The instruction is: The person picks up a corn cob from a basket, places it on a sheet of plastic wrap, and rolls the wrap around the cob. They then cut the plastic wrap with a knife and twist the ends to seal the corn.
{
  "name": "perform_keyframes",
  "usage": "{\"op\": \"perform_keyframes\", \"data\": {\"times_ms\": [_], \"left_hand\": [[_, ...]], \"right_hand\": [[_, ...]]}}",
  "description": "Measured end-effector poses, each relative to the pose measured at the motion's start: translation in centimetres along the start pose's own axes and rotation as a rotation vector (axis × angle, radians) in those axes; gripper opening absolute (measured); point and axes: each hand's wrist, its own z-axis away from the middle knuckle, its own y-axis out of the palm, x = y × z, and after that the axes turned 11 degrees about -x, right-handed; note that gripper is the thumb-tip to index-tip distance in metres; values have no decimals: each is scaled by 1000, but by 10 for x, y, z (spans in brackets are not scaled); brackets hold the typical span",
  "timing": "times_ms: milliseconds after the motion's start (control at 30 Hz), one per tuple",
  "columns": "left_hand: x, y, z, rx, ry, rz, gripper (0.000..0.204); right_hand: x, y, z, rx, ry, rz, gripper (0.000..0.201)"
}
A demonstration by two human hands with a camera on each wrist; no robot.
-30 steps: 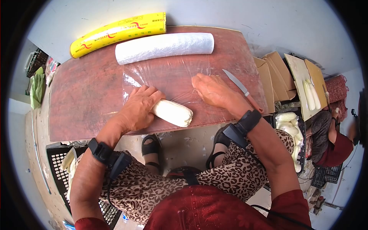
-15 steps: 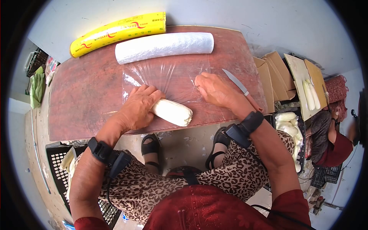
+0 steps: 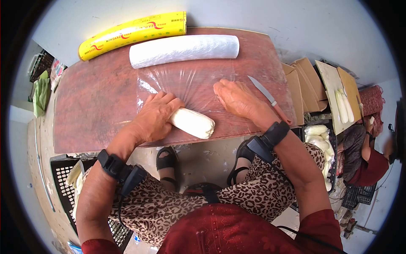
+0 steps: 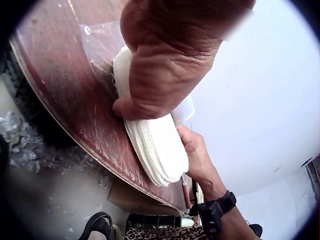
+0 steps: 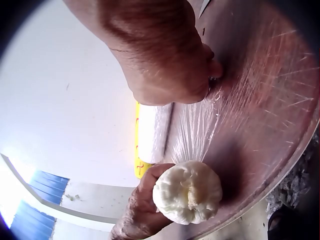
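Observation:
My left hand [image 3: 157, 116] grips the far end of an ear of corn [image 3: 193, 123] in pale husk, which lies slanted near the table's front edge. Its blunt stem end faces right, and the left wrist view shows fine strands by the other end of the corn [image 4: 155, 150]. Beyond it, a sheet of clear cling film [image 3: 169, 80] runs from a white roll [image 3: 184, 51] and creases towards the corn. My right hand [image 3: 237, 98], fingers curled, pinches the film near its right edge; the fingertips are mostly hidden. In the right wrist view the film [image 5: 192, 130] looks pulled into folds.
A knife [image 3: 268, 98] lies right of my right hand. A yellow printed roll [image 3: 133, 36] stands behind the white one. Crates of corn flank my legs, the right crate's ears [image 3: 317, 137] piled up. Cardboard [image 3: 308, 82] leans by the table; another person [image 3: 370, 163] sits at far right.
My right hand has shifted slightly and turned at the film's edge. Creases in the film now fan out from the corn more clearly. The left hand stays on the corn.

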Motion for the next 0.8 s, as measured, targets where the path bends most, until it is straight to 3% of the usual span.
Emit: {"op": "perform_keyframes", "data": {"times_ms": [800], "left_hand": [[1,0,0,5,2,-1,51]], "right_hand": [[-9,4,6,-116,-24,-154,7]]}}
